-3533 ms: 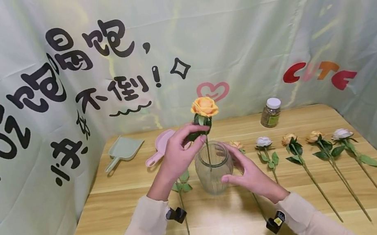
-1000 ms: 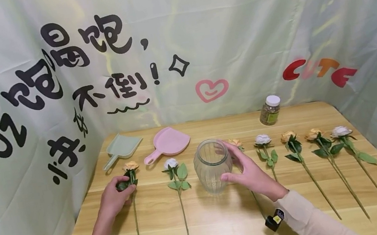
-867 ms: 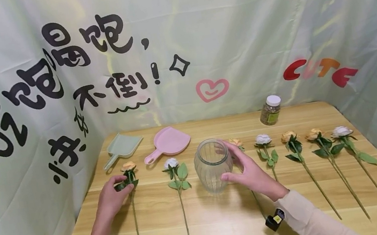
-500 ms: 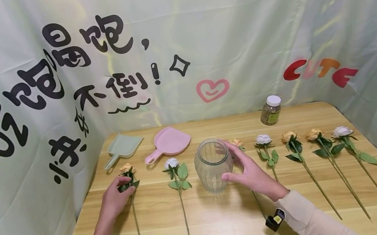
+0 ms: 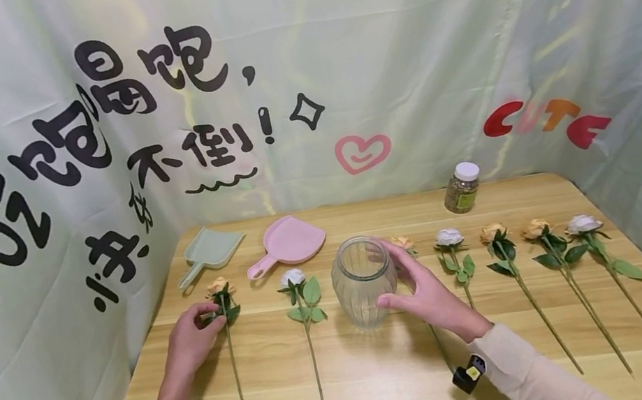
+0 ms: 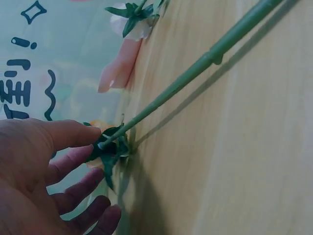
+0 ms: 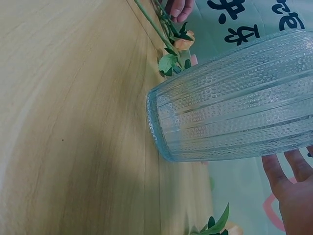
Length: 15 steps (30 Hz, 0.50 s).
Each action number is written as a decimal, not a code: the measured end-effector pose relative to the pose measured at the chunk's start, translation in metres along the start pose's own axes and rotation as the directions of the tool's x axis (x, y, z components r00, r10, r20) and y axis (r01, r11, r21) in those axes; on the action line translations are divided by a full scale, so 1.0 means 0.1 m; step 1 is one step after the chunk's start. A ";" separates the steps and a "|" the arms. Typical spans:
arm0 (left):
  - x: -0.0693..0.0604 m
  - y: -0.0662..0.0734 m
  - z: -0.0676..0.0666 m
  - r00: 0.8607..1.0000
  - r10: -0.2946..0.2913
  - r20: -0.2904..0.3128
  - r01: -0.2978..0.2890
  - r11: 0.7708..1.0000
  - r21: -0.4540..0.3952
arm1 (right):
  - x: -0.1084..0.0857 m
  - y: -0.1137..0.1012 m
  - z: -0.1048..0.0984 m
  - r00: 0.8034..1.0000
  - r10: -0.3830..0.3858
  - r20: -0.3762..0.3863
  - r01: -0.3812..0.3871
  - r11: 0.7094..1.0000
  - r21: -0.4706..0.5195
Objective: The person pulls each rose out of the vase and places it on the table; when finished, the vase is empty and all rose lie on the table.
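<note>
On the left of the table, my left hand (image 5: 193, 334) pinches an orange rose (image 5: 220, 285) near its leaves with thumb and forefinger. Its other fingers are spread loosely in the left wrist view. The rose's stem (image 6: 168, 90) points toward me. My right hand (image 5: 426, 292) holds the ribbed clear glass vase (image 5: 358, 300) from the right, thumb in front and fingers behind. The vase stands upright with no flower in it. A white rose (image 5: 292, 278) lies between the left hand and the vase. Another orange rose (image 5: 402, 243) is partly hidden behind the right hand.
A green dustpan (image 5: 214, 246) and a pink dustpan (image 5: 294, 238) lie at the back left. A white-lidded jar (image 5: 462, 190) stands at the back right. Several roses, including a white one (image 5: 583, 225), lie on the right. Printed cloth (image 5: 414, 71) encloses the wooden table (image 5: 378, 388).
Earlier my left hand held the orange rose upright in the vase. The rose now lies on the left, and lately its stem has shifted slightly right. My right hand has stayed on the vase.
</note>
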<state>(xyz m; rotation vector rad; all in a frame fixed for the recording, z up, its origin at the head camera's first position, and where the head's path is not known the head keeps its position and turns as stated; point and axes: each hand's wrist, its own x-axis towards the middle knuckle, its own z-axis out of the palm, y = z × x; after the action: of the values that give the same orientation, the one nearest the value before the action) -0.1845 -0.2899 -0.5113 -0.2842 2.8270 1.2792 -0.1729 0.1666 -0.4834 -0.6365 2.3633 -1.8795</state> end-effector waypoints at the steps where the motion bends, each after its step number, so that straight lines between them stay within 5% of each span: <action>1: 0.00 0.01 -0.01 1.000 0.001 0.001 -0.001 1.000 -0.003 | 0.00 0.00 0.00 1.000 0.004 0.001 -0.004 1.000 0.001; 8: 0.06 0.20 -0.09 0.999 0.032 0.000 -0.032 0.999 0.028 | -0.01 -0.07 -0.13 0.999 -0.046 0.024 0.046 0.999 -0.002; 12: 0.12 0.38 -0.16 0.994 0.094 -0.050 -0.092 0.994 0.052 | 0.03 -0.12 -0.33 0.991 -0.134 -0.003 0.134 0.991 0.017; 15: 0.17 0.53 -0.21 0.985 0.155 -0.076 -0.148 0.985 0.090 | 0.04 -0.18 -0.53 0.994 -0.098 -0.053 0.097 0.995 -0.022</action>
<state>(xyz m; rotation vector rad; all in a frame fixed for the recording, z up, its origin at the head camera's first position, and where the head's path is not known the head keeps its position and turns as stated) -0.2096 -0.2737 -0.4596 -0.1249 3.0155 1.1953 -0.1868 0.2105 -0.4517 -0.7255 2.4280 -1.9387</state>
